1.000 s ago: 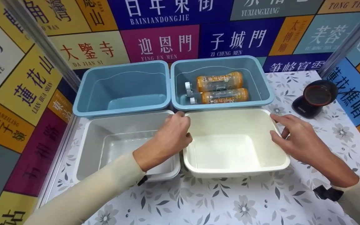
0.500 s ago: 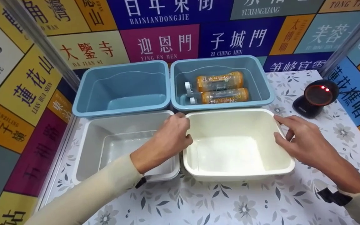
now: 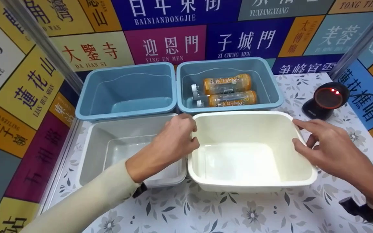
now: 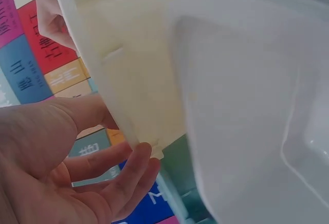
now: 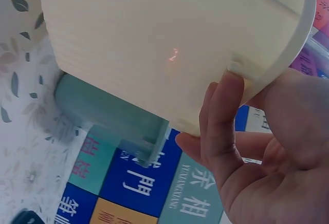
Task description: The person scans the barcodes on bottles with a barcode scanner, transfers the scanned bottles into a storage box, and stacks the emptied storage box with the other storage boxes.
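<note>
Both hands hold a cream plastic bin (image 3: 238, 129) with nothing in it. My left hand (image 3: 178, 137) grips its left rim, just above the grey bin (image 3: 131, 127) beside it. In the left wrist view, the left fingers (image 4: 136, 170) lie against the outside of the cream bin's wall. On the opposite side, my right hand (image 3: 332, 145) pinches the right rim between thumb and fingers. The right wrist view shows the right fingertips (image 5: 234, 77) on its outer wall. The bin looks raised off the table, though its underside is hidden in the head view.
A blue bin (image 3: 131, 87) stands behind the grey one. To its right, another blue bin (image 3: 206, 110) holds orange-labelled bottles (image 3: 228, 83) lying down. A black scanner (image 3: 329, 98) with red lights stands at the right on the flower-patterned table (image 3: 225, 213). Printed walls enclose the back and sides.
The cream bin's right side has come nearer and shifted right along with my right hand. My left hand stays almost in place on the left rim. The scanner's red lights have come on.
</note>
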`<state>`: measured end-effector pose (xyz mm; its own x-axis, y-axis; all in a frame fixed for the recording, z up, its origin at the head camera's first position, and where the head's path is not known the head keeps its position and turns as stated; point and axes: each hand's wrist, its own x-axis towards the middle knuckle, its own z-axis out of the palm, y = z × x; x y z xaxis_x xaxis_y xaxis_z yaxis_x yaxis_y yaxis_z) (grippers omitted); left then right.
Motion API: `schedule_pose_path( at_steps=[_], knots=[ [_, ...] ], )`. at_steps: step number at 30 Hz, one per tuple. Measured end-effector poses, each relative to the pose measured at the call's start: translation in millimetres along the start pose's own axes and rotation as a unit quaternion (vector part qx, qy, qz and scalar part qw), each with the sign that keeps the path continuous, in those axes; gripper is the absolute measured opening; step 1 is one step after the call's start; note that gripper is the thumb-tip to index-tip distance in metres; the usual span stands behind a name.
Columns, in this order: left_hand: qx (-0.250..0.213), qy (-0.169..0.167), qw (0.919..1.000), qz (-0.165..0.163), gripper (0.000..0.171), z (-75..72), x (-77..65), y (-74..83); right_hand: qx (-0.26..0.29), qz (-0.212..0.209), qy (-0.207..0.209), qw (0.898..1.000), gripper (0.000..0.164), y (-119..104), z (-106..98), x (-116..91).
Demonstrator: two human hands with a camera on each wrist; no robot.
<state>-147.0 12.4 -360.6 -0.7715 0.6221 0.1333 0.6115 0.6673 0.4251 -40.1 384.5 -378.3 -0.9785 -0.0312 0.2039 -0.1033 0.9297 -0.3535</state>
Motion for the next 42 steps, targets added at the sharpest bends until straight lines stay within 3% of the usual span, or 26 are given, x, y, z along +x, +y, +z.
schedule_pose_path(
  at_steps=[7,12,17,24,30,36,42],
  knots=[
    [-0.015,-0.01,0.9998,-0.013,0.022,-29.1,-1.2,7.9,-0.01,0.017,-0.008,1.0,0.058,-16,-24,4],
    [-0.023,-0.004,0.9996,-0.013,0.027,-56.7,-4.5,9.1,-0.022,0.001,0.0,1.0,0.056,-31,-41,11],
    [-0.035,0.014,0.9989,-0.028,0.031,-79.6,-9.2,5.2,-0.027,-0.014,0.007,0.999,0.055,-48,-55,26],
    [-0.037,0.047,0.9973,-0.042,0.028,-100.0,-14.2,0.5,-0.03,-0.04,0.01,0.999,0.054,-65,-72,45],
    [-0.029,0.058,0.9962,-0.057,0.03,-123.4,-15.4,-6.0,-0.008,-0.047,0.016,0.999,0.054,-79,-78,57],
    [-0.029,0.075,0.9936,-0.08,0.031,-147.2,-35.1,-21.5,0.024,-0.051,0.004,0.998,0.053,-105,-72,72],
    [-0.038,0.069,0.9898,-0.119,0.03,-158.6,-60.6,-42.2,0.063,-0.067,-0.027,0.995,0.054,-132,-59,87]
  ],
)
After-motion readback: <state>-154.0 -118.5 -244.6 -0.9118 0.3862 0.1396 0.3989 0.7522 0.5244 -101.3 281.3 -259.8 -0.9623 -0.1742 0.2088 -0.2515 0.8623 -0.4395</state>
